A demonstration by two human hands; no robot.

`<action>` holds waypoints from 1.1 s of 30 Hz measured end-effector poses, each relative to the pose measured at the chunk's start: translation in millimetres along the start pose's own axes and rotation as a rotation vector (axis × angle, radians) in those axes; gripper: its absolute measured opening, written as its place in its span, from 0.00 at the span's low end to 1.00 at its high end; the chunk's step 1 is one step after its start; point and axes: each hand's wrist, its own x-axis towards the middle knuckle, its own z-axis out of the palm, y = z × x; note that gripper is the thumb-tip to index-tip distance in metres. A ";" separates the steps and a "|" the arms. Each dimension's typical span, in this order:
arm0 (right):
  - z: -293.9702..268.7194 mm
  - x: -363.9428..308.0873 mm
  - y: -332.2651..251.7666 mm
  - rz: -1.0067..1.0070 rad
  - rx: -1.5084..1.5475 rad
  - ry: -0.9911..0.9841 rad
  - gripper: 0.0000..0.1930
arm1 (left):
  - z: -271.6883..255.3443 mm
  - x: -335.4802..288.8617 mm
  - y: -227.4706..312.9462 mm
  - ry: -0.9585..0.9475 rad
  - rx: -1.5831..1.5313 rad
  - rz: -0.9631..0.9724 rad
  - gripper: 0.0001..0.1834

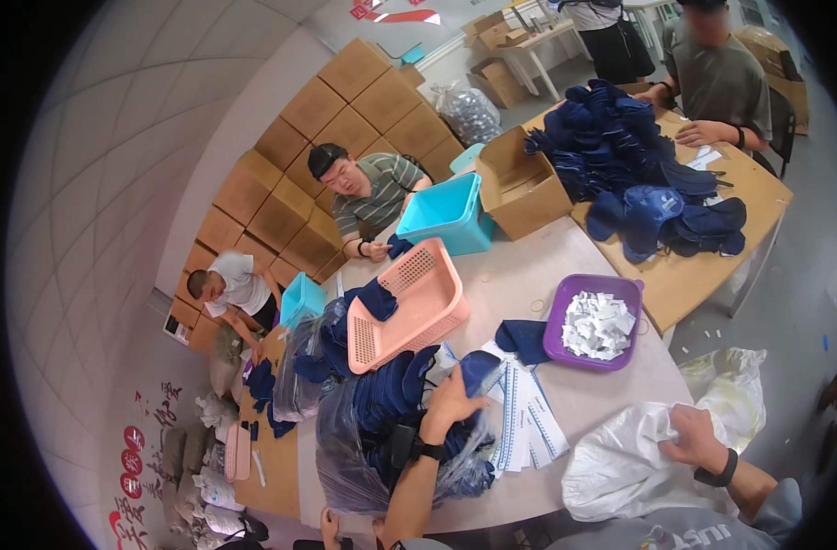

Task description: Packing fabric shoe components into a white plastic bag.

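Observation:
My left hand (pixel 449 406) reaches over a stack of navy caps (pixel 382 399) in a clear plastic bag (pixel 345 463). Its thumb and index finger are spread apart, beside a single navy cap (pixel 478 368) at the stack's right end; no firm grip shows. My right hand (pixel 696 437) is closed on the edge of a white woven sack (pixel 611 467) at the table's right side. Paper strips with blue markings (pixel 527 417) lie fanned out just right of the stack. Above them are another navy cap (pixel 521 339) and a purple basin (pixel 595 360) of small white tags (pixel 597 323).
A pink basket (pixel 437 316) and turquoise bins (pixel 448 213) (pixel 301 301) stand farther back, beside an open cardboard box (pixel 528 197). Piled caps (pixel 611 137) cover a wooden table, far right. Several people sit or stand around. Another person's hand (pixel 330 525) shows at the lower edge.

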 end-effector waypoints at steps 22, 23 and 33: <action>-9.2 -11.5 -0.5 0.020 -0.026 -0.079 0.16 | -15.3 16.0 -66.8 0.553 -0.202 -0.325 0.27; -9.5 -12.7 0.2 0.019 -0.022 -0.077 0.16 | -33.9 7.3 -60.8 0.658 -0.199 -0.311 0.26; -14.6 -7.9 2.7 0.021 -0.022 -0.092 0.16 | -181.2 -34.8 105.4 1.466 -0.829 0.041 0.46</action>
